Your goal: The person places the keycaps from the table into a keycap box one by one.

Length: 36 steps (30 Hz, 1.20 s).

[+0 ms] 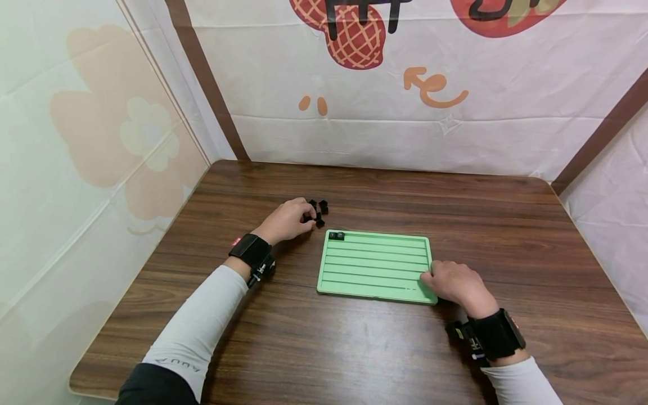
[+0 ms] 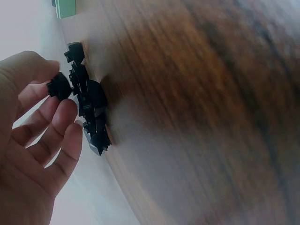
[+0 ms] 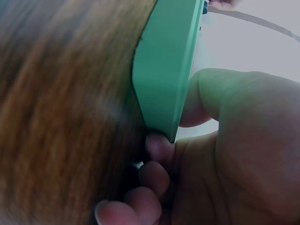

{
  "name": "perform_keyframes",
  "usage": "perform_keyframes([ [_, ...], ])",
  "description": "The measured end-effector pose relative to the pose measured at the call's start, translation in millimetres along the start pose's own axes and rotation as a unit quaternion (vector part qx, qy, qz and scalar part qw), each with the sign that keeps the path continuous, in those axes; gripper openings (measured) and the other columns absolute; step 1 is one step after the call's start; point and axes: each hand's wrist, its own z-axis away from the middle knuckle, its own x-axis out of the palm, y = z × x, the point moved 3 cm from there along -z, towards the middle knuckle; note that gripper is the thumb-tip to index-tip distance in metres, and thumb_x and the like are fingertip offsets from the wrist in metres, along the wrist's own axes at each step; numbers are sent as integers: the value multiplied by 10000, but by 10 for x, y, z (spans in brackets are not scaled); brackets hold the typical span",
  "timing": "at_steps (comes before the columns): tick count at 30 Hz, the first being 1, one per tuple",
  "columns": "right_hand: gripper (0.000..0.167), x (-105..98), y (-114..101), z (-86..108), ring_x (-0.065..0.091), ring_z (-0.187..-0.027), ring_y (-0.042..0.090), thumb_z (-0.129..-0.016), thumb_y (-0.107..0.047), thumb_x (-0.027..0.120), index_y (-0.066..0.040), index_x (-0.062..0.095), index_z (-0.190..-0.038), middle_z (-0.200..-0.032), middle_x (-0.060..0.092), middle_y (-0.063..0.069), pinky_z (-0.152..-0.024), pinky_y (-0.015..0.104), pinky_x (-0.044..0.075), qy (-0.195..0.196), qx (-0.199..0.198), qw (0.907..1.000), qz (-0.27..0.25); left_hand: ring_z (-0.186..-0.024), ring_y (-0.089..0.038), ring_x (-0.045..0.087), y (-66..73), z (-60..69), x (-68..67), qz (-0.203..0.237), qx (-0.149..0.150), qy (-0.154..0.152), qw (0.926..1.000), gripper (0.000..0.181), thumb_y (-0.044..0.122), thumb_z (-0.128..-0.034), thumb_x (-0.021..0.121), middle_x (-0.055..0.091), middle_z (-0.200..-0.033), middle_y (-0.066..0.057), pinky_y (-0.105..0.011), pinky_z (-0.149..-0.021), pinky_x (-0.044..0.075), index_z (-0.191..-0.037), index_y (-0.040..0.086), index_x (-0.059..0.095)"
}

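Between thumb and fingers my left hand (image 1: 289, 220) pinches a small black keycap (image 2: 59, 86), held just beside a small cluster of similar black keycaps (image 2: 92, 101) on the table. A shallow green tray (image 1: 374, 267) with raised parallel ridges lies to the right of the cluster. In its far left corner sit two black keycaps (image 1: 336, 235), side by side. My right hand (image 1: 458, 283) grips the tray's near right corner, the thumb over the rim and the other fingers curled against the outer side, as the right wrist view shows.
The brown wood-grain table (image 1: 379, 349) carries everything. A white printed cloth (image 1: 405, 140) hangs behind its far edge, with more cloth at the left and right sides. Black straps with small cameras (image 1: 253, 253) are worn on both wrists.
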Motion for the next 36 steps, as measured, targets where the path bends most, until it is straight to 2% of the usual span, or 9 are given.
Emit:
perform_keyframes([
  [5, 274, -2, -11, -5, 355, -604, 179, -966, -279, 416, -107, 492, -768, -683, 391, 36, -584, 345, 259, 9, 17, 10000, 63, -820, -143, 536, 4, 6, -19, 114, 139, 126, 9998, 97, 200, -910, 624, 563, -1007, 3, -297, -725, 468, -985, 151, 660],
  [10, 273, -1, -11, -4, 359, -605, 180, -965, -282, 417, -107, 495, -770, -683, 395, 36, -580, 341, 262, -11, 45, 10000, 55, -847, -153, 529, 14, 11, -31, 218, 160, 124, 9996, 123, 177, -895, 632, 559, -1033, -9, -304, -744, 466, -1006, 128, 647],
  [20, 274, -3, -22, 7, 356, -609, 181, -969, -278, 413, -103, 497, -776, -689, 395, 40, -590, 344, 263, -35, 26, 10000, 41, -853, -150, 523, 28, -13, -55, 244, 228, 234, 9992, 135, 178, -916, 647, 564, -1001, 18, -301, -732, 461, -1043, 140, 627],
  [28, 277, -15, -31, 4, 361, -605, 181, -967, -283, 415, -104, 497, -772, -687, 400, 40, -585, 337, 268, -32, 31, 10000, 64, -834, -156, 501, 103, -15, -95, 444, 362, 375, 9977, 164, 117, -902, 657, 536, -973, -1, -302, -715, 449, -1062, 116, 620],
  [31, 277, -16, -35, 7, 365, -604, 182, -966, -284, 414, -105, 497, -771, -688, 404, 40, -580, 333, 273, -33, 39, 10000, 70, -861, -155, 505, 163, -13, -103, 473, 365, 296, 9978, 176, 88, -904, 642, 534, -1006, -6, -300, -739, 453, -1077, 102, 611],
  [36, 274, -15, -34, 17, 362, -605, 183, -964, -276, 407, -103, 496, -771, -691, 407, 42, -580, 334, 272, -47, 53, 10000, 57, -934, -155, 538, 313, -11, -102, 473, 542, 27, 9974, 209, 72, -922, 603, 551, -1108, -22, -306, -794, 481, -1131, 81, 614],
])
